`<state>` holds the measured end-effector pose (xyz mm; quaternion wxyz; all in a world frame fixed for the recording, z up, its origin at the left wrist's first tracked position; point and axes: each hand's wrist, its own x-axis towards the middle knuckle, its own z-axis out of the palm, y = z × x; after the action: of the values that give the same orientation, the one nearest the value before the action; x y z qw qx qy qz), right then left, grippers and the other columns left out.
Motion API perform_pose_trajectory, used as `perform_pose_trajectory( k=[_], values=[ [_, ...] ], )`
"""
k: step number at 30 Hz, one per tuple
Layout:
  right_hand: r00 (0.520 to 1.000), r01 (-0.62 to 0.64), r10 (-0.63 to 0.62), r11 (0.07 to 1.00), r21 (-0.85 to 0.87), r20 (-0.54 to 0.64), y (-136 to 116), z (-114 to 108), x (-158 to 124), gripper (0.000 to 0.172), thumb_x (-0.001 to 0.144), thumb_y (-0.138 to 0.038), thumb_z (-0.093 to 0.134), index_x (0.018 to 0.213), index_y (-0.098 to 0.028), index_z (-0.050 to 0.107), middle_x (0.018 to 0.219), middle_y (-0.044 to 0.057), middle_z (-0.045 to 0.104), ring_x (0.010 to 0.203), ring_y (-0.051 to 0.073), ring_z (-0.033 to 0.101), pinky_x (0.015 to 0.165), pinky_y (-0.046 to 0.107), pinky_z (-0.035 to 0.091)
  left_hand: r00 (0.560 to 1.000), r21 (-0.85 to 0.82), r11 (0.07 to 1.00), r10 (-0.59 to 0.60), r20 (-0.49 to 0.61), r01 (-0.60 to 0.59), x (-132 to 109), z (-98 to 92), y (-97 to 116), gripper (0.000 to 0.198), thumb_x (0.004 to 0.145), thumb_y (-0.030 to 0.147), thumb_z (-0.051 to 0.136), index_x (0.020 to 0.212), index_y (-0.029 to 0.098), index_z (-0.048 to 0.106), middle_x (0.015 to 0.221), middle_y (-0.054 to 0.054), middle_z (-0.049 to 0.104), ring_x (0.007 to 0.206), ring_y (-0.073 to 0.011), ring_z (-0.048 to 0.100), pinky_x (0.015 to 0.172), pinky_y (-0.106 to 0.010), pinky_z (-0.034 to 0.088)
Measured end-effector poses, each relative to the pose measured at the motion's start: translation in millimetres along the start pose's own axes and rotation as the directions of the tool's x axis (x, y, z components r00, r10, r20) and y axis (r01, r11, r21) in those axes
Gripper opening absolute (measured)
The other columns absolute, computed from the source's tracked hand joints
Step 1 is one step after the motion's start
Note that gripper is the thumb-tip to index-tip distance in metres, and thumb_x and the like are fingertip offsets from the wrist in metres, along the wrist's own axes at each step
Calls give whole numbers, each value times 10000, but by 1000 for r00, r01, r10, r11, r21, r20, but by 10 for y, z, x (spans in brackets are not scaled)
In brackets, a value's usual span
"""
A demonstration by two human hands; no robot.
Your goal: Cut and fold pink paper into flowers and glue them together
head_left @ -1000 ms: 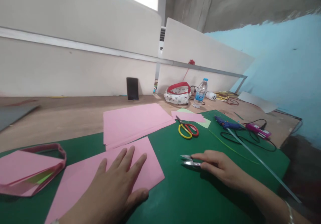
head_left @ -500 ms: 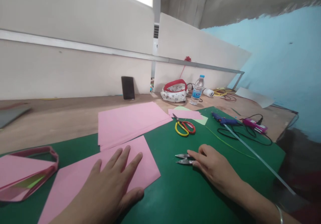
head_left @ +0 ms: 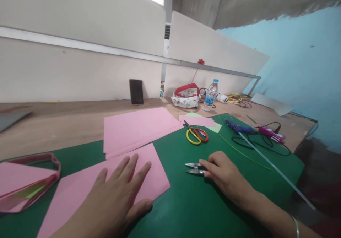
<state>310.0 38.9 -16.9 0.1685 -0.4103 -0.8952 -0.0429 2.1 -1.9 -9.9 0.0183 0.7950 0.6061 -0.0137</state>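
My left hand (head_left: 119, 188) lies flat with spread fingers on a pink paper sheet (head_left: 77, 191), which rests on the green mat (head_left: 170, 216). To its right, my right hand (head_left: 226, 176) grips a pair of thread snips (head_left: 194, 168) between thumb and fingers. The two blades point left and stand slightly apart, just over the mat. A stack of pink paper (head_left: 138, 129) lies behind my left hand. Yellow-and-red-handled scissors (head_left: 195, 133) lie beyond the snips. At the left edge sits a folded pink paper piece (head_left: 29, 181) with green inside.
A blue glue gun (head_left: 238, 127) with a long glue stick (head_left: 277, 170) and a cable lies on the right. Along the back stand a phone (head_left: 136, 91), a white-and-red pouch (head_left: 186, 96) and a water bottle (head_left: 210, 96). Pink and green paper scraps (head_left: 199, 120) lie near the scissors.
The view has shifted slightly. My right hand with the snips has barely moved, and my left hand stays on the pink sheet.
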Motion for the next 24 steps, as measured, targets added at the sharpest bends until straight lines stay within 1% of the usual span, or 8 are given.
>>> perform_pose_trajectory(
  k=[3, 8, 10, 14, 17, 21, 23, 24],
  values=[
    [999, -26, 27, 999, -31, 26, -20, 7, 18, 222, 882, -137, 496, 1069, -153, 615, 882, 104, 548, 797, 211, 487, 650, 311, 435, 1000, 6, 1000, -9, 12, 9, -1, -8, 13, 648, 819, 591, 424, 1381, 285, 325, 1474, -155, 268, 1347, -395, 230, 985, -661, 260],
    [998, -35, 38, 998, -51, 54, -50, 5, 9, 217, 893, -163, 496, 1073, -143, 616, 884, 111, 542, 795, 215, 477, 651, 322, 428, 999, 11, 1000, -4, 37, 4, -7, -32, 20, 664, 819, 610, 399, 1387, 278, 314, 1478, -160, 256, 1345, -403, 230, 980, -666, 261],
    [997, -50, 53, 997, -60, 49, -59, 10, -1, 230, 895, -171, 496, 1091, -137, 611, 883, 112, 538, 792, 215, 472, 648, 321, 425, 999, 10, 1000, -4, 39, 4, -9, -22, 10, 660, 820, 612, 394, 1387, 284, 314, 1480, -158, 253, 1345, -402, 231, 982, -664, 260],
    [998, -57, 61, 992, -114, 34, -72, 43, 10, 247, 892, -184, 507, 1112, -127, 604, 850, 106, 536, 762, 214, 462, 625, 319, 412, 1000, 11, 1000, 10, -5, -9, -9, 12, -8, 663, 825, 626, 366, 1394, 292, 295, 1487, -147, 240, 1353, -392, 215, 988, -654, 261],
    [997, -73, 76, 986, -147, 18, -60, 93, 58, 233, 893, -206, 506, 1084, -129, 616, 807, 98, 535, 737, 219, 447, 613, 329, 401, 1000, 19, 1000, 3, 6, -3, -8, 12, -7, 654, 829, 614, 373, 1394, 294, 293, 1487, -145, 243, 1352, -388, 223, 991, -648, 261],
    [992, -126, 126, 986, -108, -12, -16, 142, 97, 230, 902, -225, 479, 1047, -113, 618, 808, 108, 540, 747, 233, 452, 632, 353, 406, 1000, 17, 1000, -2, 14, 2, -9, -7, 5, 639, 841, 602, 353, 1395, 291, 287, 1490, -146, 231, 1355, -383, 216, 992, -646, 258],
    [992, -125, 124, 989, -76, -15, -19, 111, 88, 250, 916, -217, 442, 1083, -107, 591, 844, 117, 550, 763, 226, 469, 653, 351, 418, 1000, 16, 1000, -2, 20, 2, -5, -11, 10, 638, 839, 592, 368, 1393, 286, 290, 1489, -152, 230, 1355, -387, 214, 990, -649, 254],
    [992, -125, 124, 992, -30, -8, -35, 74, 84, 252, 926, -215, 416, 1088, -114, 581, 855, 114, 555, 771, 219, 480, 667, 345, 424, 1000, 14, 1000, -3, 25, 3, -2, -10, 11, 638, 835, 587, 382, 1391, 287, 294, 1487, -155, 233, 1354, -390, 215, 989, -651, 252]
  ],
)
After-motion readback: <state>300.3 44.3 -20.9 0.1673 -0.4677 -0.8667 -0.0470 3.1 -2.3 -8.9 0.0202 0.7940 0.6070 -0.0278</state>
